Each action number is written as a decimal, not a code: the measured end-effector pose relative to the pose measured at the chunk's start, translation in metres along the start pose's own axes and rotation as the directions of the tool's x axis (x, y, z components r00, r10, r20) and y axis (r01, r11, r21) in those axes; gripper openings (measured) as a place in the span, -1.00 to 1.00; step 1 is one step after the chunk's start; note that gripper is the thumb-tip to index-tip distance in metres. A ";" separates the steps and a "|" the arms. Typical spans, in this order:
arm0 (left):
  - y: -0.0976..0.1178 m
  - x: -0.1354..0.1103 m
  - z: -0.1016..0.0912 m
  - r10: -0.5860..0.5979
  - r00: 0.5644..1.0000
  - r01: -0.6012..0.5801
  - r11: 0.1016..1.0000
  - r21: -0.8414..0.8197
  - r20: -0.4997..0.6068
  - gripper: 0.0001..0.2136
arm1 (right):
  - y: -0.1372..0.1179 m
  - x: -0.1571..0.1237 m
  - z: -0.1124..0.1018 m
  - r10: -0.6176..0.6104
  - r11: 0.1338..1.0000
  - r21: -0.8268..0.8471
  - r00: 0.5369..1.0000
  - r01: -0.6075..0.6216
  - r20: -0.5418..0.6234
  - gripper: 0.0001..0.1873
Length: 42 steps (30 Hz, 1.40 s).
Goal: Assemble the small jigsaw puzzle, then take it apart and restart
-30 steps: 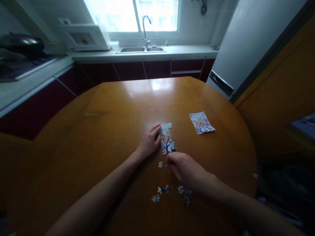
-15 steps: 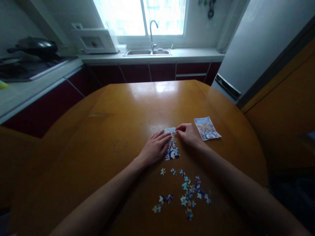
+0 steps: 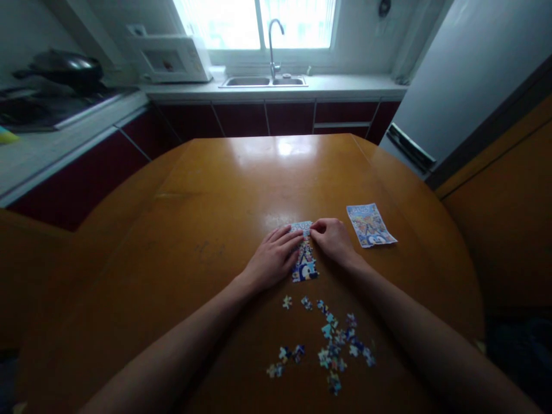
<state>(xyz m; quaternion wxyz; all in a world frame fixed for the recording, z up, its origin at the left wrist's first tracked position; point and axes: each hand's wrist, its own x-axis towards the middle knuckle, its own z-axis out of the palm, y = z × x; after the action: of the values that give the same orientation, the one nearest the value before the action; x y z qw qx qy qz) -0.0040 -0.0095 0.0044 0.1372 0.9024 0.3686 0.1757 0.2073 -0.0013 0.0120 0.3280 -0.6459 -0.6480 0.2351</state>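
A partly joined jigsaw puzzle (image 3: 306, 269) with a blue and white pattern lies on the wooden table. Flat across its left side rests my left hand (image 3: 276, 255), fingers stretched out. My right hand (image 3: 331, 237) is at the puzzle's upper right edge, thumb and forefinger pinched together. Whatever sits in that pinch is too small and covered to make out. Nearer to me, between my forearms, loose jigsaw pieces (image 3: 334, 348) lie scattered. A printed picture sheet (image 3: 371, 225) with similar colours lies to the right of my right hand.
The wooden table (image 3: 215, 190) has a rounded edge. Beyond it are a counter with a sink (image 3: 248, 81), a faucet (image 3: 271, 52) and a white microwave (image 3: 172, 59). A pan (image 3: 64, 66) stands on the stove at left; a refrigerator (image 3: 457, 86) stands at right.
The camera view has shifted slightly. Both hands stay at the puzzle in nearly the same pose, the right one still pinching at its upper right edge.
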 end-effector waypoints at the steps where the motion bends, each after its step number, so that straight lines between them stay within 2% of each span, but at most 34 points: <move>1: 0.000 0.000 0.000 -0.001 1.000 0.001 1.000 0.000 0.001 -0.61 | -0.001 -0.001 -0.001 0.000 1.000 -0.016 1.000 0.000 -0.001 -0.86; 11: 0.003 0.001 -0.002 0.002 1.000 -0.002 1.000 0.017 -0.004 -0.62 | 0.006 -0.001 0.003 -0.010 1.000 -0.029 1.000 0.010 0.000 -0.86; 20: 0.002 0.001 -0.002 0.004 1.000 -0.004 1.000 0.023 0.003 -0.62 | -0.002 -0.007 0.000 -0.072 0.985 -0.155 0.997 0.072 0.003 -0.83; 31: 0.000 0.000 0.000 0.014 1.000 -0.013 0.999 0.030 -0.010 -0.62 | 0.006 -0.011 -0.001 -0.163 0.982 -0.099 0.987 0.160 -0.018 -0.75; 38: 0.001 0.000 0.000 0.008 1.000 -0.007 1.000 0.014 -0.012 -0.62 | 0.003 -0.015 -0.002 -0.163 0.978 -0.130 0.987 0.164 0.019 -0.73; 42: 0.000 0.000 0.001 0.009 1.000 -0.009 1.000 0.027 -0.013 -0.63 | 0.001 -0.016 -0.003 -0.172 0.965 -0.188 0.982 0.184 0.079 -0.73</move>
<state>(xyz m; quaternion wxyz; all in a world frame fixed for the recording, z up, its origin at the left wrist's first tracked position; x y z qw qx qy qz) -0.0035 -0.0097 0.0039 0.1218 0.9047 0.3679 0.1773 0.2094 -0.0175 0.0117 0.2631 -0.6064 -0.7331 0.1602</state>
